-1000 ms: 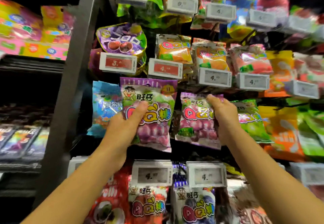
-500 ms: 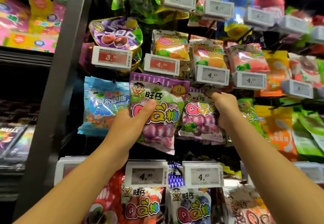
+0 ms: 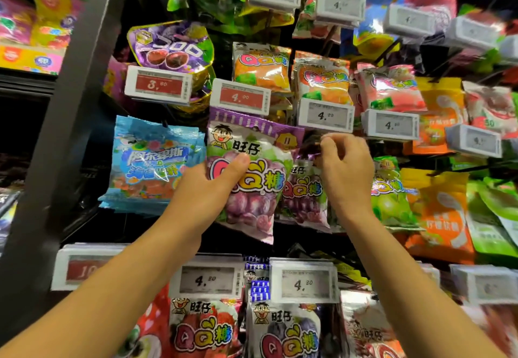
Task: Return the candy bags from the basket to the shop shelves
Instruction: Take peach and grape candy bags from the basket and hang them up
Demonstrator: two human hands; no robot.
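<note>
Shop shelving (image 3: 70,122): dark upright post at left, with rows of hanging candy packets and price tags fixed in front of them. A blue packet (image 3: 152,161) hangs just left of centre; a green packet (image 3: 391,189) hangs to the right, with orange packets beyond it.

Purple grape candy bag (image 3: 252,178): held up in front of the middle row, tilted slightly, its top edge just below the red price tag (image 3: 240,96) marked 4.00. It overlaps a second purple grape bag (image 3: 304,195) hanging directly behind and to its right.

Left hand (image 3: 208,189): grips the front bag at its lower left, thumb pressed across the printed face, fingers wrapped behind and out of sight.

Right hand (image 3: 346,167): raised at the top of the hanging grape bag, just under the white tag (image 3: 325,115) marked 4.20. Thumb and forefinger are closed together in a narrow pinch at the bag's top edge; whether they grip the bag or its peg cannot be told.
</note>
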